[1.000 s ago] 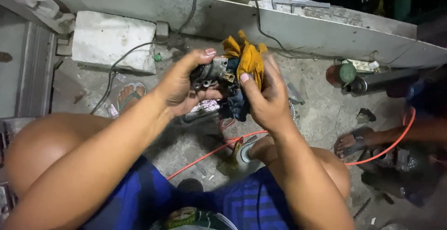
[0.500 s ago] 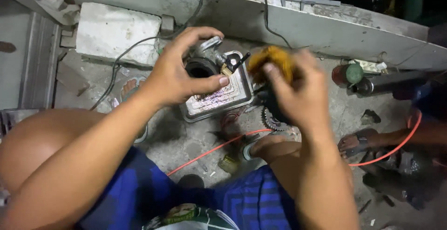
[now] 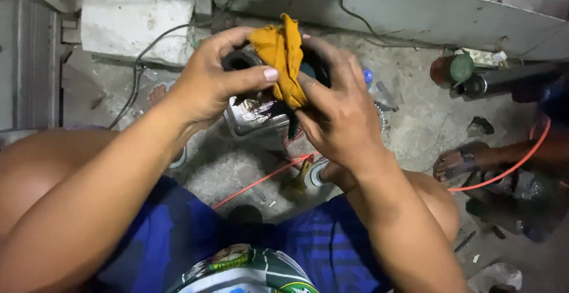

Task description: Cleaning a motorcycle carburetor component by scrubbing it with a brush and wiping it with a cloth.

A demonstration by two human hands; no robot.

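Observation:
My left hand point(image 3: 207, 82) grips a dark metal machine part point(image 3: 252, 112) with a round opening at its top and a shiny plate on its lower face. My right hand point(image 3: 341, 112) presses a yellow-orange rag point(image 3: 283, 53) against the top and front of that part, fingers pinching the cloth. Both hands hold it up above the concrete floor, between my knees. Much of the part is hidden behind my fingers and the rag.
A white concrete block point(image 3: 136, 20) lies at the back left with a black cable point(image 3: 139, 67) running past it. An orange cord point(image 3: 261, 180) crosses the floor. A metal cylinder point(image 3: 504, 79) lies at the right, near another person's sandalled foot point(image 3: 459, 162).
The rag has moved from the part's right side to over its top. My right hand has swung in against the part, and both hands sit higher in view.

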